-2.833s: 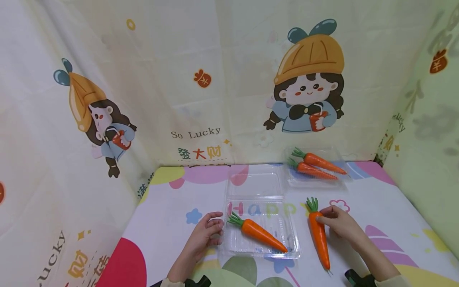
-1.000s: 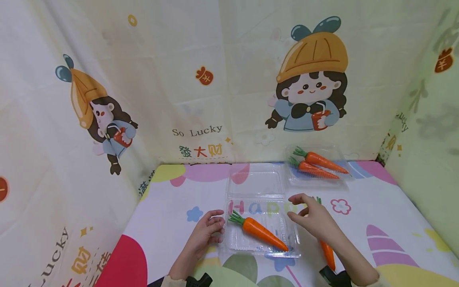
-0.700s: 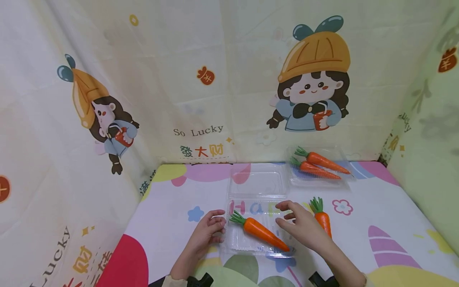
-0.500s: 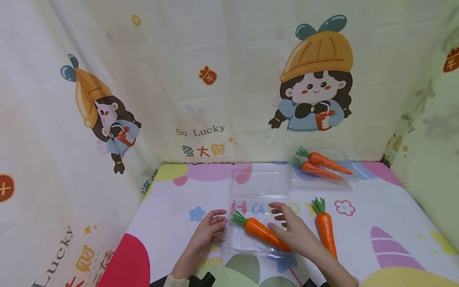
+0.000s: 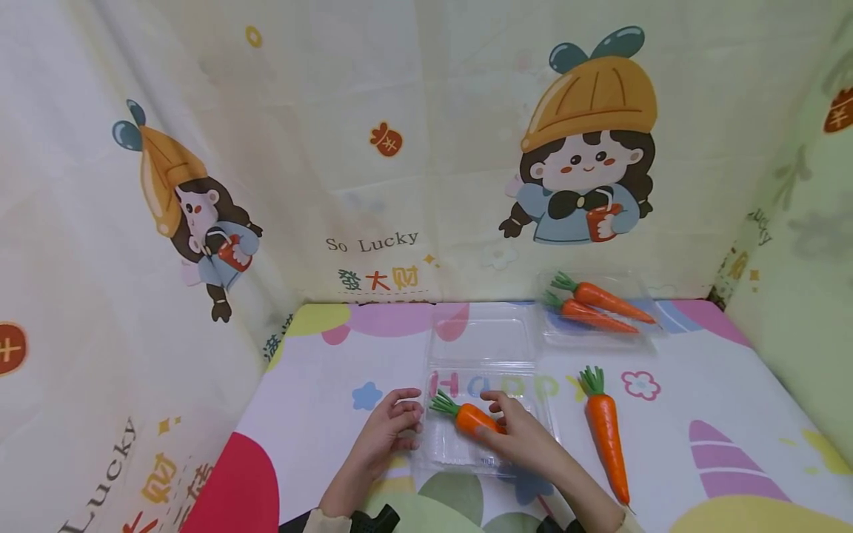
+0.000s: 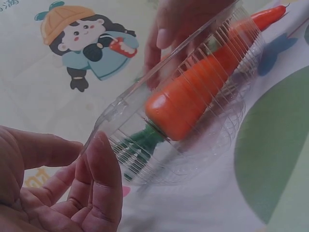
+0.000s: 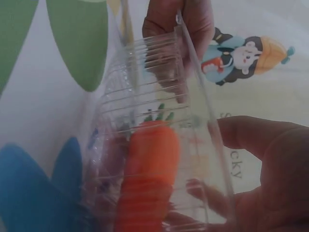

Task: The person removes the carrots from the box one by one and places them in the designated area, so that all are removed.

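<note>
A clear plastic clamshell box (image 5: 453, 455) lies with its lid (image 5: 481, 333) folded back. One orange carrot (image 5: 472, 420) with a green top rests in its base; the tapered end is hidden behind my right hand in the head view. My left hand (image 5: 386, 433) pinches the box's left rim between thumb and finger, clearest in the left wrist view. My right hand (image 5: 520, 437) hovers over the carrot, thumb and fingers apart and loosely bent; no grip on it shows. A second carrot (image 5: 605, 437) lies on the table to the right of the box.
Another clear box (image 5: 553, 337), holding two carrots (image 5: 603, 300), stands at the back right near the cloth wall. A printed cloth (image 5: 320, 370) covers the table, and patterned curtains (image 5: 453, 185) enclose the back and sides.
My right hand has let go of the carrot on the right and moved left, over the box to the carrot inside. The left hand stays on the rim.
</note>
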Demonstrator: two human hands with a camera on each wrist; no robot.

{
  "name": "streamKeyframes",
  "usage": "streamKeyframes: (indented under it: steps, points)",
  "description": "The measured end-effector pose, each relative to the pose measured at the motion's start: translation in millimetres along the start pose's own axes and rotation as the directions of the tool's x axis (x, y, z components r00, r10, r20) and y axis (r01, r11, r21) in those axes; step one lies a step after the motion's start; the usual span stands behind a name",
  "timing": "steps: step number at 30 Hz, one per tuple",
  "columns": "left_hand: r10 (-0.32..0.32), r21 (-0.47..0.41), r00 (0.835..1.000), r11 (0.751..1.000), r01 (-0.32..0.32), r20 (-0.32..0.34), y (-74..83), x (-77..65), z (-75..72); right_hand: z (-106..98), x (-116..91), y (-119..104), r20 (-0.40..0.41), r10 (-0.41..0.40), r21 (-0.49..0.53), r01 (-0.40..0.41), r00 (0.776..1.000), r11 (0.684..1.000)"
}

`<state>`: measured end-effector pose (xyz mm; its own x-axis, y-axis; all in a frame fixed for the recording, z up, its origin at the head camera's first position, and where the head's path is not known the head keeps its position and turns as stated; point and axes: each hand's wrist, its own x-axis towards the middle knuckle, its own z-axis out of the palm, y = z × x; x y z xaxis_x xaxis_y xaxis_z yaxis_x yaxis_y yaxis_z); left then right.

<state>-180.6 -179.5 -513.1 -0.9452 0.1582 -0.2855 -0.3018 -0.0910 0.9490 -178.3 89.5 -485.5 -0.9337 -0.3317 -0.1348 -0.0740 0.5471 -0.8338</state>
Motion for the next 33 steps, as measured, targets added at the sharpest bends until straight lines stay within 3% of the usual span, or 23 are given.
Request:
streamKeyframes:
  steps: [9, 20, 27, 33]
  points:
    - [0.004, 0.006, 1.000, 1.000, -0.004, 0.006, 0.9, -1.6, -0.3, 16, 12, -1, 0.024, -0.008, -0.098, 0.010, 1.000, 0.995]
    - [0.010, 0.010, 1.000, 1.000, -0.010, 0.010, -2.2, -1.4, -2.9, 28, 23, 0, -0.006, -0.005, -0.258, 0.004, 1.000, 0.966]
    - [0.005, 0.005, 1.000, 1.000, -0.005, -0.006, -1.0, -1.2, -0.7, 28, 23, 2, -0.075, -0.028, -0.189, 0.013, 0.997, 0.982]
    - [0.009, -0.007, 1.000, 1.000, -0.009, 0.002, -1.0, -0.7, 0.7, 24, 28, -2, -0.266, -0.003, -0.014, -0.001, 0.964, 1.000]
